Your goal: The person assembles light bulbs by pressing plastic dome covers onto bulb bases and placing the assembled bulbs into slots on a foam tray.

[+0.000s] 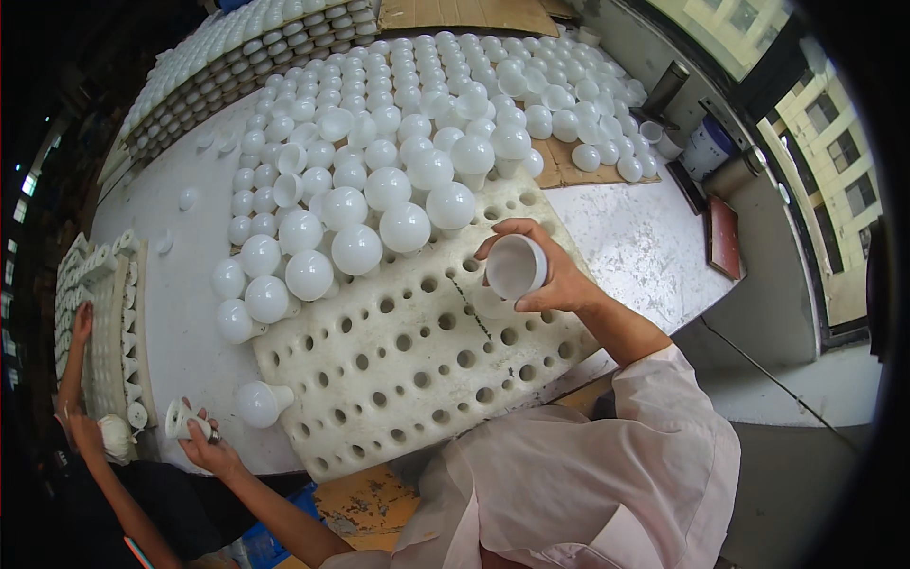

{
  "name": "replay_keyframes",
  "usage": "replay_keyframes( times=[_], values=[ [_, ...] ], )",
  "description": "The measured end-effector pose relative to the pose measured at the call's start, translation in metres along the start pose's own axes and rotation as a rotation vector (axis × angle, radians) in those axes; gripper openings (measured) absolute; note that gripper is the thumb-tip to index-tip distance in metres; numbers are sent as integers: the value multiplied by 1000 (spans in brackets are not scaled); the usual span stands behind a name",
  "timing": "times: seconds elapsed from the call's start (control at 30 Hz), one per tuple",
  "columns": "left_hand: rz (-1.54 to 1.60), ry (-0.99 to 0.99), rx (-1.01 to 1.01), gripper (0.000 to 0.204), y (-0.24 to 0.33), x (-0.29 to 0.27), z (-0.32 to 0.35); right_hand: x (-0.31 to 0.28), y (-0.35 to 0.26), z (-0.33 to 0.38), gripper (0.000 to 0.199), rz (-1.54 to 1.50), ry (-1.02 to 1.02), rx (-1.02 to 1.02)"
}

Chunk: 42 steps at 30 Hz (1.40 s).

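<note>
My right hand (555, 275) holds a white dome-shaped bulb cover (515, 266) with its open mouth turned toward me, above a white foam tray (408, 365) full of round holes. My left hand (210, 448) grips a small white bulb base (182, 418) at the table's near left edge. A finished white bulb (261, 403) lies on its side next to that hand. Several white bulbs (356, 248) stand upright in the tray's far holes.
Many more white bulbs and covers (445, 85) fill the far table, with stacked trays (218, 66) at the back left. Another person's hands (90, 431) work at trays of parts (104, 313) on the far left. Cardboard (569, 166) lies under the right-hand bulbs.
</note>
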<state>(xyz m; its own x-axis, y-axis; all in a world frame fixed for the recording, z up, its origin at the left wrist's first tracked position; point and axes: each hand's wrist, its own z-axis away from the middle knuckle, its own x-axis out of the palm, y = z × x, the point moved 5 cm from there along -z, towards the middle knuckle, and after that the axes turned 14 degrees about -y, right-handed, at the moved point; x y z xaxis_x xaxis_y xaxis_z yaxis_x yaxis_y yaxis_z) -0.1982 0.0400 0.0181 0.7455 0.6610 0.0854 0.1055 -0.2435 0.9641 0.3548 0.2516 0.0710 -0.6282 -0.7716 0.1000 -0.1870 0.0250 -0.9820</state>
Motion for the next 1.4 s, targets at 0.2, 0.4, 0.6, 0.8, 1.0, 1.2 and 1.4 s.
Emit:
replay_keyframes(
  times=[0.2,0.4,0.6,0.8,1.0,1.2,1.4],
  values=[
    [-188,-590,-246,63,83,131,106,35,16,-8,85,89,-186,-79],
    [50,-1195,-375,46,44,275,151,61,33,-4,81,259,-385,-35],
    [198,-1261,-683,44,24,293,165,68,38,3,78,281,-393,-1],
    [200,-1274,-671,43,24,294,168,71,37,4,78,374,-441,-21],
    [127,-1295,-686,42,27,296,167,74,35,4,78,455,-469,-37],
    [79,-1319,-654,41,27,298,168,81,33,4,80,520,-505,-35],
    [-36,-1349,-599,40,26,301,170,97,32,6,84,625,-597,79]
  ],
)
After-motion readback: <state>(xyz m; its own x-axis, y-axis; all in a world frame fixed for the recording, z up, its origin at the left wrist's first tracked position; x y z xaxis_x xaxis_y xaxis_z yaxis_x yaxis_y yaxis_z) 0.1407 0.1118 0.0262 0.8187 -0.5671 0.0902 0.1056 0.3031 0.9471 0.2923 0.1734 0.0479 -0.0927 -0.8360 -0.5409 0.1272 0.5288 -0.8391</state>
